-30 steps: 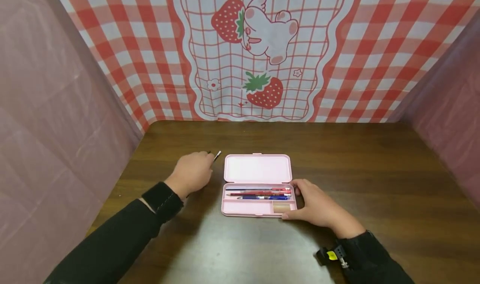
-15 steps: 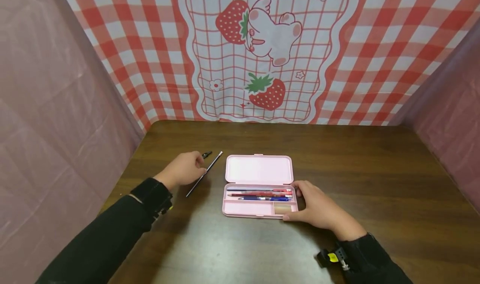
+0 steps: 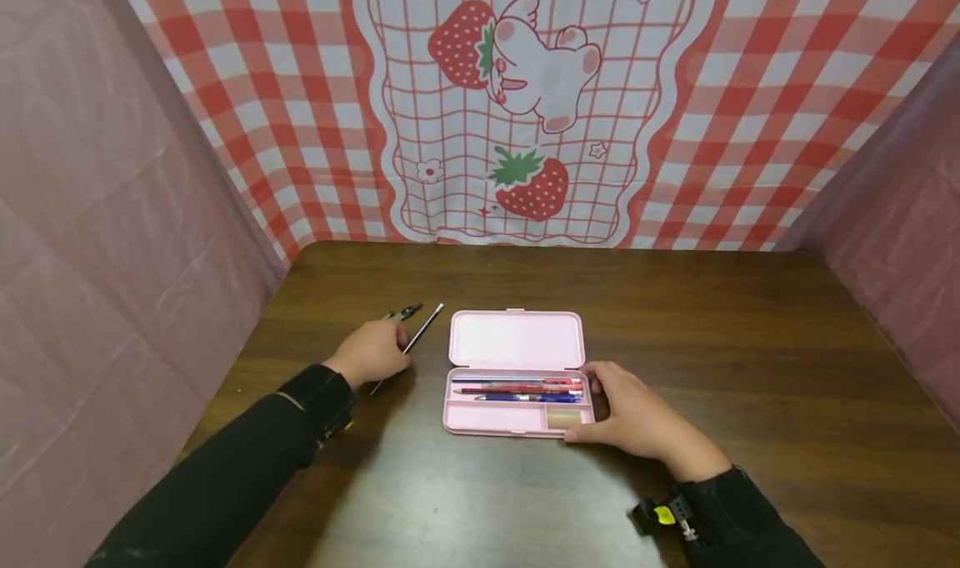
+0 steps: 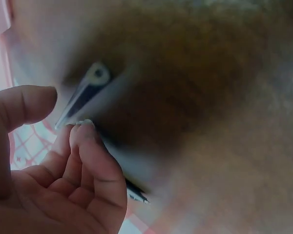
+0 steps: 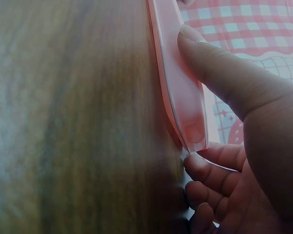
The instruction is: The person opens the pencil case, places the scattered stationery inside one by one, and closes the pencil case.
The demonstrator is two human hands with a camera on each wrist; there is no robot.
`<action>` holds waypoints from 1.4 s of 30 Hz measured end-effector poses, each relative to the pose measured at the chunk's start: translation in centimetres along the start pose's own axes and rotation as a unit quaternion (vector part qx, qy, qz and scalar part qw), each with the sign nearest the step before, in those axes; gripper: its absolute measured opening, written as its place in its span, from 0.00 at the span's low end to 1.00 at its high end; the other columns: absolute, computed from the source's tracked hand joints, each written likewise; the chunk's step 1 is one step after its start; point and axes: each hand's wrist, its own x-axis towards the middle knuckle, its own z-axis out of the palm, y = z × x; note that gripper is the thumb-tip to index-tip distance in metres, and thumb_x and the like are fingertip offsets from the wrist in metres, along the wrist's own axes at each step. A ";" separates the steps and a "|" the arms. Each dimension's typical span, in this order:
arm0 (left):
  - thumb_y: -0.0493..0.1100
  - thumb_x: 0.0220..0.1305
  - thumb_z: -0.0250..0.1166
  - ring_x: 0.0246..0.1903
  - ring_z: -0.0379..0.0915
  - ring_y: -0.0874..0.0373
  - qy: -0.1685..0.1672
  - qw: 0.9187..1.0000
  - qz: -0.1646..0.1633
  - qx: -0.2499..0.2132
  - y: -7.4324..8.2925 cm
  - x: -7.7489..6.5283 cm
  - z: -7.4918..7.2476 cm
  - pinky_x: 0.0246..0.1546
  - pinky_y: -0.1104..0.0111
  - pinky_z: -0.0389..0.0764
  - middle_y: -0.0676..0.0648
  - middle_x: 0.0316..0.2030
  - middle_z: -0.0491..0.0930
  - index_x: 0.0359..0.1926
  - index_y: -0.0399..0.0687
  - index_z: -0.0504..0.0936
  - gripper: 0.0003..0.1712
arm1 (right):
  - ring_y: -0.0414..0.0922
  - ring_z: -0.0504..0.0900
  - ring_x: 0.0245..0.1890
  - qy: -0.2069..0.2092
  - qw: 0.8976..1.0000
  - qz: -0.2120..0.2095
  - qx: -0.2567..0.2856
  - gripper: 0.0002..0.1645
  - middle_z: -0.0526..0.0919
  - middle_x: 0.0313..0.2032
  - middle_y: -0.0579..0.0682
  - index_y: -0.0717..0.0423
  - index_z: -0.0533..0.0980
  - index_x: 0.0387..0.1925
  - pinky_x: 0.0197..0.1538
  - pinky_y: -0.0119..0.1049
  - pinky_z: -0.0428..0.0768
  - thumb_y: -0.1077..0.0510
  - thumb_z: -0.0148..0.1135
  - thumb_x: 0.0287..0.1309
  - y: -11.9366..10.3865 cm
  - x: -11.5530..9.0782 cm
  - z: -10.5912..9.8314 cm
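In the head view a slim dark pencil (image 3: 429, 323) with a white end lies slantwise on the table, left of the pencil case. Over its middle is my left hand (image 3: 371, 351), its fingertips right at the barrel. In the left wrist view the thumb (image 4: 34, 103) stands apart from the bent fingers (image 4: 95, 151), with the pencil (image 4: 85, 92) just beyond them. A compass (image 3: 408, 311) lies behind that hand, partly hidden. My right hand (image 3: 630, 406) grips the right end of the open pink pencil case (image 3: 495, 418), thumb at the front edge, fingers at the back.
Inside the case are a blue pen (image 3: 528, 398), red writing tools (image 3: 517, 386) and a tan block (image 3: 563, 418) in the small compartment. The lid (image 3: 516, 339) leans back, opened away from me. A checked cloth (image 3: 300, 135) hangs behind the wooden table (image 3: 712, 318).
My left hand drew back left from the far end of the pencil, uncovering it and the compass, then came lower over the pencil's middle. The right hand stays on the case.
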 end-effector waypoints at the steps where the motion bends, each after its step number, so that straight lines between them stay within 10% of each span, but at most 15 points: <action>1: 0.41 0.57 0.70 0.33 0.75 0.51 0.004 1.000 0.001 0.007 0.0 0.0 0.1 0.36 0.57 0.76 0.47 0.32 0.79 0.38 0.45 0.78 0.11 | 0.51 0.74 0.51 -0.001 1.000 0.000 0.000 0.59 0.76 0.53 0.55 0.61 0.69 0.65 0.56 0.55 0.75 0.27 0.79 0.42 0.0 0.0 0.0; 17: 0.37 0.53 0.68 0.25 0.71 0.53 0.002 0.999 0.006 0.036 0.0 0.7 0.5 0.26 0.63 0.70 0.49 0.23 0.74 0.24 0.48 0.76 0.08 | 0.51 0.73 0.50 -0.007 1.000 0.003 0.000 0.59 0.75 0.52 0.55 0.61 0.68 0.65 0.55 0.54 0.74 0.27 0.79 0.42 0.0 0.2 0.1; 32: 0.38 0.55 0.69 0.32 0.75 0.52 0.055 0.998 0.040 0.008 2.3 -0.3 -1.5 0.37 0.58 0.78 0.49 0.30 0.80 0.40 0.43 0.80 0.11 | 0.52 0.74 0.52 -0.003 1.000 -0.001 -0.003 0.60 0.76 0.53 0.56 0.62 0.68 0.65 0.56 0.55 0.74 0.27 0.79 0.42 0.1 0.1 0.0; 42: 0.36 0.58 0.67 0.31 0.74 0.53 0.073 0.989 0.087 0.092 4.8 -0.8 -0.6 0.36 0.57 0.79 0.49 0.31 0.79 0.40 0.46 0.79 0.09 | 0.51 0.74 0.51 -0.005 1.000 0.002 -0.003 0.60 0.76 0.53 0.55 0.61 0.69 0.65 0.56 0.55 0.75 0.26 0.78 0.42 0.2 0.2 0.1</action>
